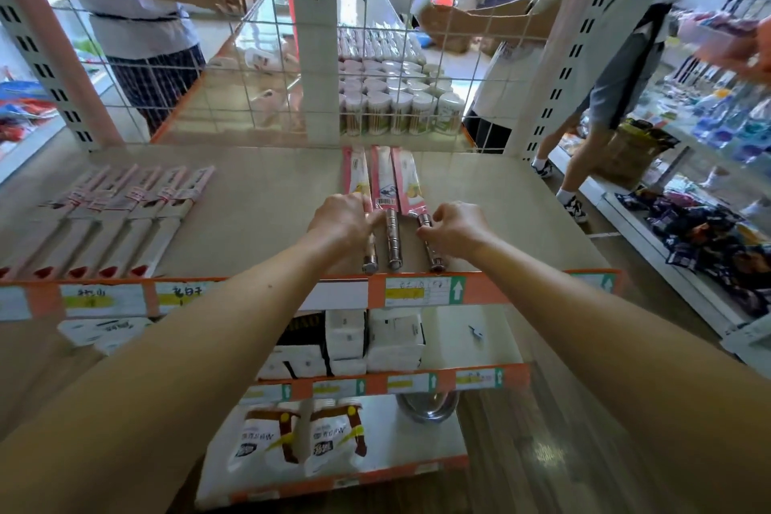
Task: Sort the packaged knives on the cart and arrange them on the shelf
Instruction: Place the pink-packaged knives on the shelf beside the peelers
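Right now both hands are on the three steel-handled knives in pink sleeves (386, 196) lying side by side on the beige shelf board (258, 204): left hand (340, 217) curled over the leftmost handle, right hand (452, 223) pinching the rightmost. Round handles could roll, spoiling the row.

- Three packaged knives (386, 196) lie side by side at the centre of the frame on a beige shelf (258, 196), pink-and-white blade sleeves pointing to the top of the frame, ridged steel handles toward the orange shelf edge.
- The middle knife (389, 217) shows a barcode label.
- A second row of boxed knives (125, 213), in pink-and-white sleeves, lies fanned at the left of the frame on the same shelf.
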Demonstrator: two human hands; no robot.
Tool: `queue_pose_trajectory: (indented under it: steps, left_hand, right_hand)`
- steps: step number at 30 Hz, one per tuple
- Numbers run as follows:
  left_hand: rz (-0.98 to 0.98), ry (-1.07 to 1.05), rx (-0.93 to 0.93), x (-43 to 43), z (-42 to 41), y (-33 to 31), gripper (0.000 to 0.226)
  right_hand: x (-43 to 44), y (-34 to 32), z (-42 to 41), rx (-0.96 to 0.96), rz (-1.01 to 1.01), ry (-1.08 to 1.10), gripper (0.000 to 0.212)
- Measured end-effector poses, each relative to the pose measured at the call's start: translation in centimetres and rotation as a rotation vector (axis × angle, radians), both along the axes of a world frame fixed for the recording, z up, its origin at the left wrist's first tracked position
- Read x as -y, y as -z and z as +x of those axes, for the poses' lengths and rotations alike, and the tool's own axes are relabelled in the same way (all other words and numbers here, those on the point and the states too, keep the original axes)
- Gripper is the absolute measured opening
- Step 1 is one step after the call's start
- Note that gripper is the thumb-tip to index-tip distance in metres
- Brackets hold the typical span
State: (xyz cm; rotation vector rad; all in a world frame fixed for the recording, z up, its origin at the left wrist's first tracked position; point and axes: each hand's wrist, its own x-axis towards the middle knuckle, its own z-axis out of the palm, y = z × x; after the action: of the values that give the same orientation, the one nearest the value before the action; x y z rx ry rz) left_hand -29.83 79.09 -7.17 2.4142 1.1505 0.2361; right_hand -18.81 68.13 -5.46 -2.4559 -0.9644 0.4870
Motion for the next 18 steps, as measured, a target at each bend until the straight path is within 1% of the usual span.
queue_pose_trajectory:
  steps: [5, 8, 10, 14, 18]
  left_hand:
    - [0.086, -0.051, -0.068, -1.3, -2.1, -0.8, 0.042]
    - [0.091, -0.021, -0.089, -1.1, -3.5, -1.0, 0.039]
    - [0.087, 0.003, -0.093, -0.7, -4.5, -1.0, 0.038]
    - [0.086, 0.021, -0.103, 0.4, -6.7, -1.0, 0.037]
    - [0.105, 0.022, -0.100, 2.0, -9.3, -1.3, 0.037]
  right_hand:
    - [0.6, -1.0, -1.5, 0.132, 0.037, 0.001, 0.034]
    - [0.6, -1.1, -2.9, 0.189, 0.126, 0.023, 0.033]
    - [0.7, -1.1, -4.0, 0.221, 0.150, 0.053, 0.032]
    - [2.1, -0.9, -6.6, 0.228, 0.135, 0.017, 0.028]
    - [4.1, -1.1, -9.3, 0.190, 0.138, -0.013, 0.033]
